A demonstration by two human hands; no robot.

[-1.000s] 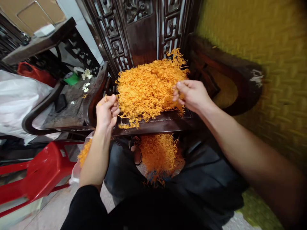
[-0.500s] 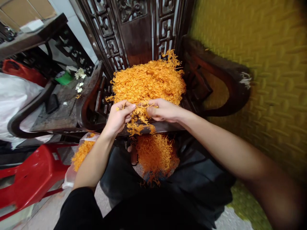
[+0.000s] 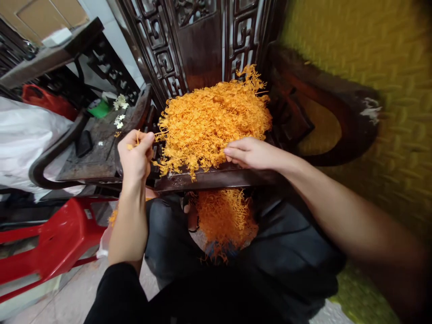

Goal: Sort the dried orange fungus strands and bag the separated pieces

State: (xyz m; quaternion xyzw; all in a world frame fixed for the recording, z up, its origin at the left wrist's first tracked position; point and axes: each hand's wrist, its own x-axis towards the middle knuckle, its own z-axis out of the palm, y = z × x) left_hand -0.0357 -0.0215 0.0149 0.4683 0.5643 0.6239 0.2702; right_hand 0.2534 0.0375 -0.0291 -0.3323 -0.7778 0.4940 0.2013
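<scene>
A heap of thin, branching orange pieces (image 3: pixel 216 121) is piled on the seat of a dark carved wooden chair (image 3: pixel 202 58). My left hand (image 3: pixel 135 150) is off the heap's left side, closed, with thin orange branched pieces pinched in its fingers. At the heap's front right edge, my right hand (image 3: pixel 248 152) has its thumb and fingers pressed together. Whether anything is in that pinch is too small to make out. More orange pieces (image 3: pixel 226 216) lie in a mass below the seat, between my knees.
To the left stands another wooden seat (image 3: pixel 91 166) with a black phone-like object (image 3: pixel 83 144), a green tape roll (image 3: pixel 98 108) and small white flower-like pieces (image 3: pixel 119 120). A red plastic chair (image 3: pixel 64 238) and white sack (image 3: pixel 30 139) are beyond. A curved armrest (image 3: pixel 351 121) is at right.
My hands, close together over the heap's front before, have moved apart. The left went left with orange pieces; the right shifted slightly right. The strands hanging between them are gone from there.
</scene>
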